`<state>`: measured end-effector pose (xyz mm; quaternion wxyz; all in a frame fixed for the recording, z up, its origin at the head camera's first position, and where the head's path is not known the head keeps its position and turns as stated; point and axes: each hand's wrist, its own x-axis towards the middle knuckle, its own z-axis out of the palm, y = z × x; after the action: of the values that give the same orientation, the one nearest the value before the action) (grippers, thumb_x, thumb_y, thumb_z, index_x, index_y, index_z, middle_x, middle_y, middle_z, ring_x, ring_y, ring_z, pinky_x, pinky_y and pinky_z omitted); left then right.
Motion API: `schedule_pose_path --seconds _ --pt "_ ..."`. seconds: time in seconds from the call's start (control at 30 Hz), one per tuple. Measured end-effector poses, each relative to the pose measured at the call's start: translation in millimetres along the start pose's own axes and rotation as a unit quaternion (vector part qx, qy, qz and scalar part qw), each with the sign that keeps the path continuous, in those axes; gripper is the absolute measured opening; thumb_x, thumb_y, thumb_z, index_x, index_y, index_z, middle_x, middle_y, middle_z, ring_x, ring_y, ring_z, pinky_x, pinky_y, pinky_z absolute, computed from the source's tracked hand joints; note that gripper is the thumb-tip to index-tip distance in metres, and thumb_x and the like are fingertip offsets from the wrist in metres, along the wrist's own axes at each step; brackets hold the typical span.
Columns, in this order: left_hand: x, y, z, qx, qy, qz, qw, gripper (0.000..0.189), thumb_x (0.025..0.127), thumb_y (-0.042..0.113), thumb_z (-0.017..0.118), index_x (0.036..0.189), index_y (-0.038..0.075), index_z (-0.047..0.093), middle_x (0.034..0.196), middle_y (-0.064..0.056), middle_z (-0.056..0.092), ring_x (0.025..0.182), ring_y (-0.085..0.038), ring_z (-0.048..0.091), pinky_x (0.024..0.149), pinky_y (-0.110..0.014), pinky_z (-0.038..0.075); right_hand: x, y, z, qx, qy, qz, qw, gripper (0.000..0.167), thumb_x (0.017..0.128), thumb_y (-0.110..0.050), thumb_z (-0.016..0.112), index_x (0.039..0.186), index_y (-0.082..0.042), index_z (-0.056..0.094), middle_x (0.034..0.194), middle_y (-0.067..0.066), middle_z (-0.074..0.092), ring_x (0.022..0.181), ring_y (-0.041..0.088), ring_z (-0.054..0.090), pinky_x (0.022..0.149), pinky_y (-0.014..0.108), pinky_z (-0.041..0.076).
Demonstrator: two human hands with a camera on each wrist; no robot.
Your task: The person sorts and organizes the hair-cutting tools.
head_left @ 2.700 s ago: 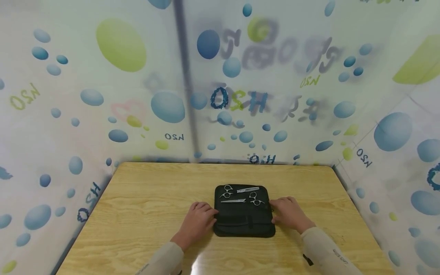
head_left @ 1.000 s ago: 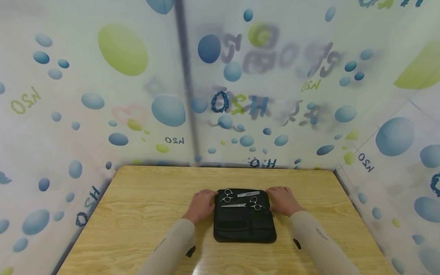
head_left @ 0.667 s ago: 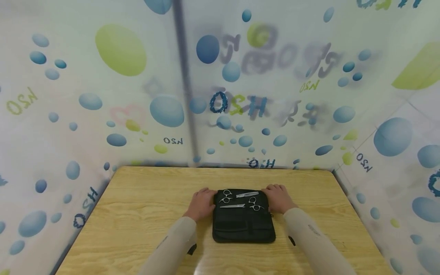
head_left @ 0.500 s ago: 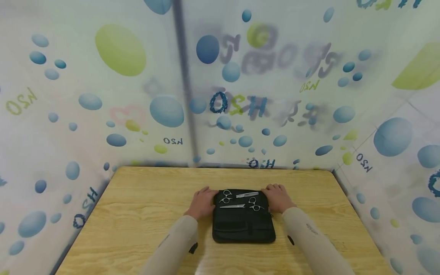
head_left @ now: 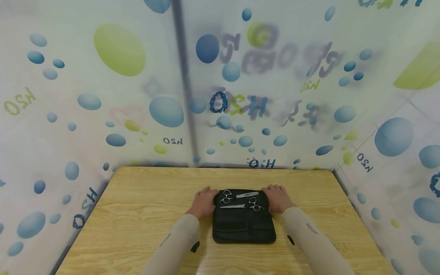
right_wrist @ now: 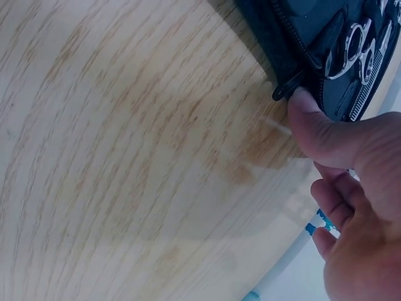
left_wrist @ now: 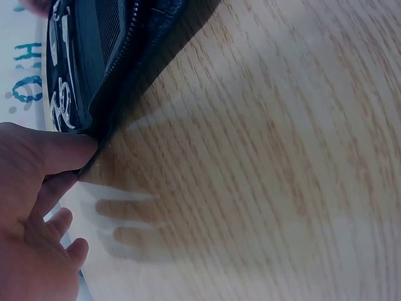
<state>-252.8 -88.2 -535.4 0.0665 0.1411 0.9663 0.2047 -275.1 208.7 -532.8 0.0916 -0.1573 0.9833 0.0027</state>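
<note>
A black zip case (head_left: 240, 225) lies open on the table, with its flat pocket facing me. Two pairs of hairdressing scissors are tucked into its far half, their middles hidden: thinning scissors (head_left: 247, 194) with a toothed blade, and a plain-bladed pair (head_left: 232, 206) below. My left hand (head_left: 203, 202) pinches the far left corner; in the left wrist view the thumb (left_wrist: 69, 152) lies on the edge and a finger is under it. At the far right corner my right hand (head_left: 278, 198) holds the edge, its thumb (right_wrist: 319, 135) beside the zip pull (right_wrist: 288, 86).
The wooden table (head_left: 144, 214) extends around the case on all sides. Behind its back edge stands a pale wall (head_left: 154, 152) printed with blue and green spots, and side walls border the table left and right.
Both hands have moved away from me, from the case's sides to its far corners. Over the last second the right hand has shifted slightly inward; the case stays in nearly the same place.
</note>
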Motion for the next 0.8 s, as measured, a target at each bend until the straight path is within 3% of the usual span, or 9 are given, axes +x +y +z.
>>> schedule_pose_path --seconds 0.43,0.8 --pt "0.9 1.1 -1.3 -0.012 -0.005 -0.006 0.9999 0.054 0.084 0.003 0.069 0.136 0.01 0.055 0.139 -0.01 0.058 0.141 -0.038 0.038 0.11 -0.061 0.031 -3.5 -4.3 -4.1 0.023 0.004 -0.003 0.9997 0.073 0.07 -0.012 0.087 0.132 -0.002 0.05 0.13 0.018 0.057 0.122 0.038 0.05 0.111 0.056 0.031" --pt "4.8 0.3 1.6 0.015 0.001 -0.014 0.9998 0.062 0.083 0.008 0.073 0.14 0.014 0.052 0.136 -0.009 0.06 0.137 -0.034 0.043 0.109 -0.058 0.035 -3.5 -2.7 0.0 0.045 0.027 0.007 0.9986 0.075 0.068 -0.008 0.088 0.131 -0.001 0.047 0.133 0.017 0.057 0.122 0.036 0.052 0.112 0.055 0.031"
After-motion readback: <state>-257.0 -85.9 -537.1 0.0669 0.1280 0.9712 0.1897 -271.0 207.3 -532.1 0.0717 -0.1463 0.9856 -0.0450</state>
